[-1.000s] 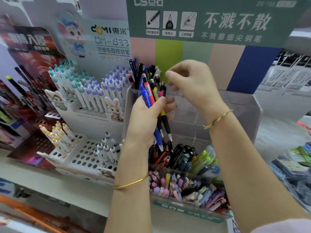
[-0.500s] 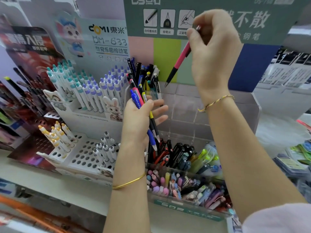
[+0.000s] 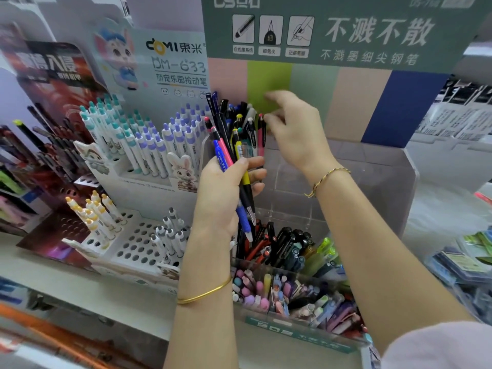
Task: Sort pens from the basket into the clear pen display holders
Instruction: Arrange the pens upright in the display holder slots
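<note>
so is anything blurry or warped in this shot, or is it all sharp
Head view: the right hand is smeared by motion at its fingertips; the left hand and the bundle of pens it grips are fairly sharp; the dark display at far left is soft and leans outward, likely the wide lens; light is even, no hard shadows.

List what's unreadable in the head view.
- Right hand: the fingertips are motion-blurred, so I cannot tell whether it pinches the pink pen.
- Pen bundle in left hand: the count is hidden by overlap and fingers, and the barrel print is too small.
- Clear holder: the front compartments are partly behind the right forearm.
</note>
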`<state>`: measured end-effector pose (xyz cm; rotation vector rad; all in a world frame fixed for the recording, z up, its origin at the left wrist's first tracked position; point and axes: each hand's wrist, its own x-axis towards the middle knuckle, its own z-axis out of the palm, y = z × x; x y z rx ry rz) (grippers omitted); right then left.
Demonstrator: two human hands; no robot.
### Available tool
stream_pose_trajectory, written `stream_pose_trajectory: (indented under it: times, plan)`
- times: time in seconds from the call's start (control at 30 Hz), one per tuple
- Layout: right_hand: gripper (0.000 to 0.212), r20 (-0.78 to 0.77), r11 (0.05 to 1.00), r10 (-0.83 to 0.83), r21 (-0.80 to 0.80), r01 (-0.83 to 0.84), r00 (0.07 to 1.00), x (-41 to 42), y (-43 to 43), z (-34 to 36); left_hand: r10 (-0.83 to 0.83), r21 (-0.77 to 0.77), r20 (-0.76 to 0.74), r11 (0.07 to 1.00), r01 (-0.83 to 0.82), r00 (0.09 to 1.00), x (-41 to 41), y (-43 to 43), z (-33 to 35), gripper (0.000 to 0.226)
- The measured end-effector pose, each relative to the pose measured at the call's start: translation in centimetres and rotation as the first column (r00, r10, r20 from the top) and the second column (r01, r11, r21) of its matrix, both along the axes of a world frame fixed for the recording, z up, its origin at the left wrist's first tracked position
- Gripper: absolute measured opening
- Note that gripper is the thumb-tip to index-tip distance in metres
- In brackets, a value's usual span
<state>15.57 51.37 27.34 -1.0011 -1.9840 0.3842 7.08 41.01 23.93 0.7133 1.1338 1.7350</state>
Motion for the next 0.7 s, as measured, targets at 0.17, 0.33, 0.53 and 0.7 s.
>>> stream_pose_trajectory:
  times: [0.17, 0.33, 0.53, 0.7]
  plan:
    - [0.014, -0.182, 0.999, -0.024, -0.027, 0.02, 0.983, 1.5, -1.9, 1.4, -0.072, 0.069, -0.032, 0.995, 0.074, 0.997, 0.2, 0.0, 0.1, 0.011]
    - [0.008, -0.065, 0.897, 0.209, -0.386, -0.218, 0.976, 2.3, -3.4, 1.5, -0.13, 0.074, -0.088, 0.988, 0.136, 0.988, 0.8, 0.1, 0.1, 0.014]
    - [0.023, -0.263, 0.943, 0.055, -0.304, -0.137, 0.963, 2.2, -2.5, 2.8, -0.078, 0.076, -0.023, 0.994, 0.079, 0.997, 0.8, 0.5, 0.0, 0.015]
    - [0.029, 0.035, 0.929, 0.129, -0.354, -0.108, 0.991, 1.6, -3.5, 2.2, -0.101, 0.084, -0.053, 0.991, 0.105, 0.993, 0.9, 0.3, 0.2, 0.014]
